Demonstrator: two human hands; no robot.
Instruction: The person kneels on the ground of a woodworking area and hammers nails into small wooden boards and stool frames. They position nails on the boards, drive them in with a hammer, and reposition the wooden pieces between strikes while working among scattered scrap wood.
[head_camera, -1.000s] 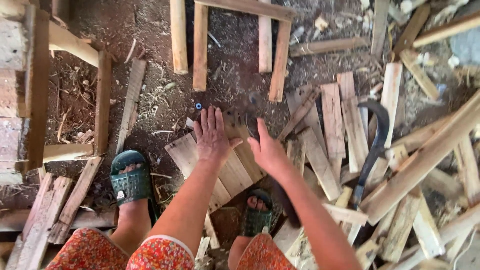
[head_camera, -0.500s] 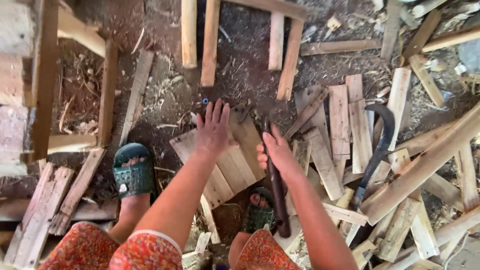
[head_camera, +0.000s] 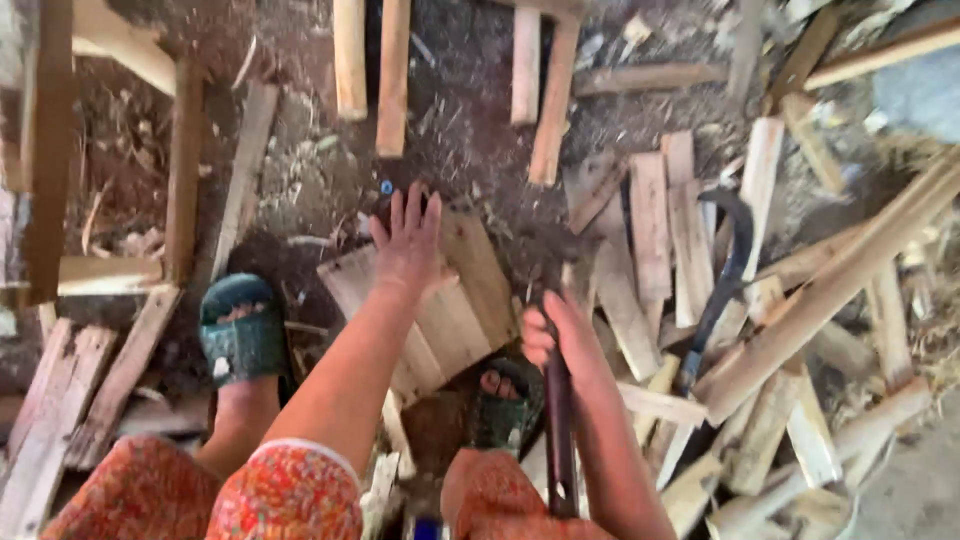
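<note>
two hands busy: i press left hand (head_camera: 408, 240) flat, fingers wide, steadying plank stack (head_camera: 440, 310); right hand (head_camera: 552, 338) grips dark tool handle (head_camera: 558, 430).

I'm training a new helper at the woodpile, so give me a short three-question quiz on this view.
1. True or false: the left hand lies flat on the wooden panel.
2. What does the right hand grip? A) dark tool handle B) plank C) sandal
3. What colour are the sandals?

Key: 1 true; 2 A; 3 green.
</note>
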